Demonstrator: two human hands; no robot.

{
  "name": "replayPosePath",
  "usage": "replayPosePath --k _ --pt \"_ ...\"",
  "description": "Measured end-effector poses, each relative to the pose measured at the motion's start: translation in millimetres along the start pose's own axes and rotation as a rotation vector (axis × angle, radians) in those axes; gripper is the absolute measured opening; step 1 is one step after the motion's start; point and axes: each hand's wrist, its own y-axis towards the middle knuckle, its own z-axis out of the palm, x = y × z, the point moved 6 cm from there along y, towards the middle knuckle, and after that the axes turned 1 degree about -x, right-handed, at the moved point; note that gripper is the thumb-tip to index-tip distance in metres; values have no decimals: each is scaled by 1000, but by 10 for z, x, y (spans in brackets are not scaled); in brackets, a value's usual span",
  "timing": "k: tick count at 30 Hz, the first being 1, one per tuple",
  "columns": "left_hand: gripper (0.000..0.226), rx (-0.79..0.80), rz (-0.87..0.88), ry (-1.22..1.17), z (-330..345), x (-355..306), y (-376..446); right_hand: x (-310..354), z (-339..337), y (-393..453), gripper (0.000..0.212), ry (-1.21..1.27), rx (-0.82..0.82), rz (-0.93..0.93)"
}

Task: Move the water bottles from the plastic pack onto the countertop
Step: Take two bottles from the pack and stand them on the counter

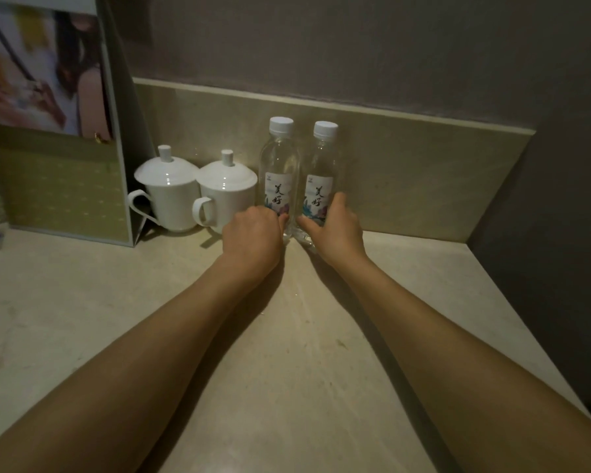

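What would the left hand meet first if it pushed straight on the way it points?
The left hand already grips the left clear plastic water bottle with a white cap. Straight beyond that bottle stands the beige stone backsplash, probably close behind, though depth is unclear.

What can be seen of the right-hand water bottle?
The right-hand water bottle is clear plastic with a white screw cap and a white label bearing dark characters and floral print. It stands upright on the countertop near the backsplash, beside its twin. The right hand grips its lower part.
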Motion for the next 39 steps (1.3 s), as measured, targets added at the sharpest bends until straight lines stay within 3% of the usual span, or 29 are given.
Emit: replayPosePath --k 7,23,39 --pt "43 8 -71 -40 69 51 31 -2 36 20 49 -7 -5 -15" --pt "43 -50 -40 -62 125 65 81 53 39 -30 50 -55 -5 -9" --pt "44 5 -16 -69 108 42 87 92 68 -54 53 -71 -11 53"
